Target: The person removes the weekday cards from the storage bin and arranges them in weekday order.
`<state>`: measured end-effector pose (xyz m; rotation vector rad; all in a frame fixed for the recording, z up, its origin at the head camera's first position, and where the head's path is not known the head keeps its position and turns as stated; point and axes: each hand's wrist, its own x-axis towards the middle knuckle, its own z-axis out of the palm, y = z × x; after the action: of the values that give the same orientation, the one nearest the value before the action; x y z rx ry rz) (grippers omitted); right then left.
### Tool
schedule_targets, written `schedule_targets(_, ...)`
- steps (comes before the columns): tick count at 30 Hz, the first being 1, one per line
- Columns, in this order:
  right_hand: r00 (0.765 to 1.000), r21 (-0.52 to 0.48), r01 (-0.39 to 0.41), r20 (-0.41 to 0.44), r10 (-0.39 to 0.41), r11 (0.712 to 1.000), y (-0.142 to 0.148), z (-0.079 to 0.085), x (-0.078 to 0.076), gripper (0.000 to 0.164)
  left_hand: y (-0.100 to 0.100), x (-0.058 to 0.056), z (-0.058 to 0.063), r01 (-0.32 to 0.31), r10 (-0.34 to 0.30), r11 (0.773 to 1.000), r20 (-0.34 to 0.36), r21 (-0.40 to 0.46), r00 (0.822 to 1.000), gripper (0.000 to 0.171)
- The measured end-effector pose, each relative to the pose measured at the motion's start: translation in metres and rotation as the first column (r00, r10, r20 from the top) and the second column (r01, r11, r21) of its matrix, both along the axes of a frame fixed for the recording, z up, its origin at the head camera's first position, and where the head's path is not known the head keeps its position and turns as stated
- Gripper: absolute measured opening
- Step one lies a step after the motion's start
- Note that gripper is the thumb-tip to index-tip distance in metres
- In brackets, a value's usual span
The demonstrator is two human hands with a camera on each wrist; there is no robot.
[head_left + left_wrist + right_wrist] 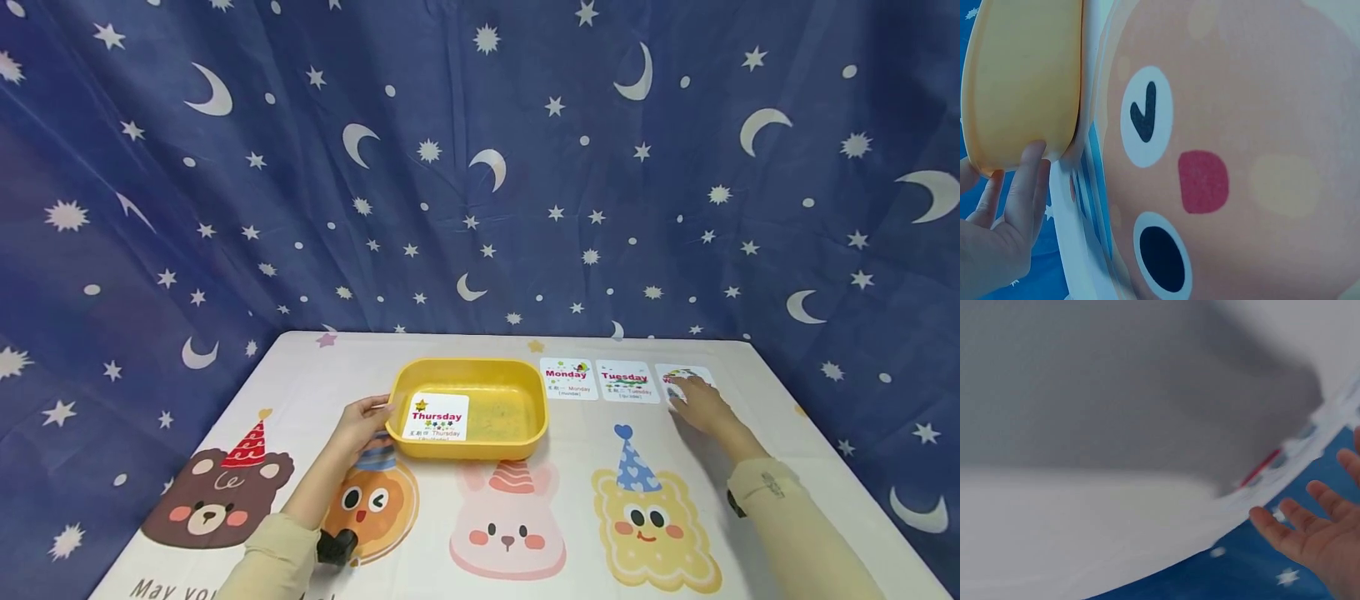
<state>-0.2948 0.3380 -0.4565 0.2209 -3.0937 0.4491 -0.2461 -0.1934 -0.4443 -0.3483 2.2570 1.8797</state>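
Note:
My left hand [362,425] holds the left end of a yellow plastic tray [468,451], fingers against its outer wall; the left wrist view shows these fingertips on the tray [1022,75]. Inside the tray, toward its left side, lies a white Thursday card [437,408]. My right hand [703,406] is over a white card [675,372] whose red word begins with W, hiding part of it. Its fingers are spread and relaxed in the right wrist view, near the card's edge. Left of that card lie a Tuesday card [627,392] and a Monday card [568,389], forming a row.
A pale tablecloth [585,500] printed with cartoon animals and food covers the table. Behind and beside it hangs a dark blue curtain [420,200] with moons and stars. The card row runs along the back right, just beyond the tray's right end.

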Motion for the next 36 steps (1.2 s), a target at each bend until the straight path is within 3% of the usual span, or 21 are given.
schedule_targets(4, 0.991, -0.130, -0.015, -0.132, -0.003, 0.991, -0.027, 0.007, -0.003, 0.038, 0.000, 0.000, 0.000, -0.005, 0.006, 1.000, 0.001, -0.009, 1.000, 0.044)
schedule_targets(10, 0.985, -0.271, 0.000, -0.169, -0.047, 0.963, -0.064, 0.021, 0.002, 0.034, 0.001, -0.002, -0.001, 0.009, -0.009, 1.000, -0.008, 0.019, 1.000, 0.044)
schedule_targets(18, 0.974, -0.423, -0.054, -0.221, -0.045, 0.904, -0.104, 0.032, 0.008, 0.026, 0.003, -0.002, -0.001, -0.005, 0.005, 1.000, -0.004, 0.013, 1.000, 0.044)
schedule_targets(27, 0.955, -0.519, -0.164, -0.296, 0.004, 0.839, -0.143, 0.047, 0.025, 0.021, 0.005, -0.002, -0.004, -0.004, 0.004, 1.000, -0.005, 0.023, 1.000, 0.042)
schedule_targets(36, 0.953, -0.548, -0.245, -0.286, 0.096, 0.799, -0.194, 0.056, 0.036, 0.019, 0.001, 0.000, -0.004, -0.012, 0.012, 1.000, -0.020, 0.018, 1.000, 0.042)
